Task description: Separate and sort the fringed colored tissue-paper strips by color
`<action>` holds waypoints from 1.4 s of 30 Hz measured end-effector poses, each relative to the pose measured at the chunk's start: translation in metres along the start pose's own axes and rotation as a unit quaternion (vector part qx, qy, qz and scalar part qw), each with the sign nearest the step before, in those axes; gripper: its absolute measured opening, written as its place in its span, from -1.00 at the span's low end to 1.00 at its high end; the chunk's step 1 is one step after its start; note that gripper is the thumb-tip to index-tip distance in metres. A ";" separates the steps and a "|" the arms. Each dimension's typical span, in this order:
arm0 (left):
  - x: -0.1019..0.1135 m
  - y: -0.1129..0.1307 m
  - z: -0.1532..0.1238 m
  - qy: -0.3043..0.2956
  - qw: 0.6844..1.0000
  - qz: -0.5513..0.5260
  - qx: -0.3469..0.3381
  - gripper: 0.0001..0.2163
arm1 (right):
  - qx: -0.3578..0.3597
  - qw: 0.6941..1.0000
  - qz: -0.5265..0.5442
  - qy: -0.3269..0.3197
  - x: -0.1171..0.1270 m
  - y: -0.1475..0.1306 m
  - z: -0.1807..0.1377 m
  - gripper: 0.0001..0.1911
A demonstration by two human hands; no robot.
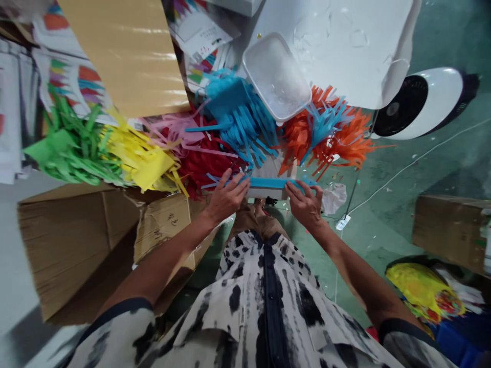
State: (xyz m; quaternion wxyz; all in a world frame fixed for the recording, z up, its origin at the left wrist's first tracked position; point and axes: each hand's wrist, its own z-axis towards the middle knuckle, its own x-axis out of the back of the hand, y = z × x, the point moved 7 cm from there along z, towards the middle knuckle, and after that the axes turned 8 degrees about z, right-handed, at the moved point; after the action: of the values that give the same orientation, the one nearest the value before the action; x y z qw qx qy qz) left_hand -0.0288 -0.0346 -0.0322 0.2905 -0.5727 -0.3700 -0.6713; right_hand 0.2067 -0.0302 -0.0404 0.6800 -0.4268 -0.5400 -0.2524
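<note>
A folded blue paper strip [268, 182] lies lengthwise along the near edge of the table, in front of my body. My left hand [227, 198] grips its left end, fingers over the top and pressed together. At the other end my right hand [306, 202] pinches the strip the same way. Thin blue fringes poke out beside both hands. Just beyond lie a blue fringed paper bundle [245, 120], a dark red one [203, 161] and an orange one [341, 135] with some blue fringe on top. The undersides of my fingers are hidden.
A translucent plastic tub [278, 76] stands behind the bundles. Green [72, 148], yellow [141, 156] and pink [176, 130] fringed paper lie left, below a tan board [130, 56]. Open cardboard boxes [76, 240] stand at lower left. A black-and-white round object [425, 102] is at right.
</note>
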 end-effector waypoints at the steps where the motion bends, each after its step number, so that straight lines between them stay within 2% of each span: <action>1: 0.008 -0.006 -0.004 0.011 1.000 0.008 0.019 -0.68 | 0.002 1.000 0.000 0.002 0.002 0.001 0.001 -0.53; 3: 0.020 -0.008 -0.004 0.035 0.998 0.015 0.051 -0.74 | 0.002 1.000 0.001 0.008 0.004 0.001 0.005 -0.57; 5: 0.024 0.005 0.009 0.048 0.998 -0.003 0.046 -0.76 | -0.002 1.000 0.002 0.014 0.004 -0.001 0.009 -0.61; 9: 0.001 0.047 0.050 -0.006 0.999 -0.043 -0.027 -0.76 | -0.018 1.000 0.001 0.012 0.005 -0.003 0.015 -0.67; 12: -0.018 0.055 0.069 -0.053 0.998 -0.024 -0.028 -0.80 | -0.031 0.999 0.004 0.003 0.006 -0.003 0.019 -0.70; 18: -0.021 0.044 0.068 -0.045 0.999 -0.015 -0.001 -0.81 | -0.017 0.999 0.003 0.034 0.005 -0.013 0.030 -0.76; 23: -0.018 0.039 0.064 -0.026 0.998 -0.056 0.011 -0.86 | -0.007 1.000 0.017 0.019 -0.004 -0.009 0.037 -0.81; 25: -0.019 0.035 0.062 -0.017 0.997 -0.066 0.020 -0.87 | -0.029 0.999 0.035 0.015 -0.004 -0.002 0.038 -0.83; 32: -0.022 0.004 0.053 0.007 0.988 -0.095 0.124 -0.82 | -0.149 0.984 0.094 -0.002 -0.001 0.021 0.043 -0.78; 38: -0.025 -0.004 0.058 -0.016 0.985 -0.063 0.157 -0.85 | -0.152 0.986 0.060 -0.039 0.000 0.015 0.056 -0.79; 42: -0.020 0.000 0.062 -0.021 0.988 -0.028 0.153 -0.84 | -0.146 0.989 0.007 -0.003 0.004 0.004 0.059 -0.85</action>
State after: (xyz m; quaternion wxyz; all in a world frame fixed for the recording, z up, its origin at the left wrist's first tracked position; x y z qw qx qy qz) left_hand 0.0089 0.0164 -0.0470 0.3479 -0.5254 -0.4901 -0.6023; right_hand 0.1805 0.0232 -0.0352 0.6110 -0.5259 -0.4963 -0.3221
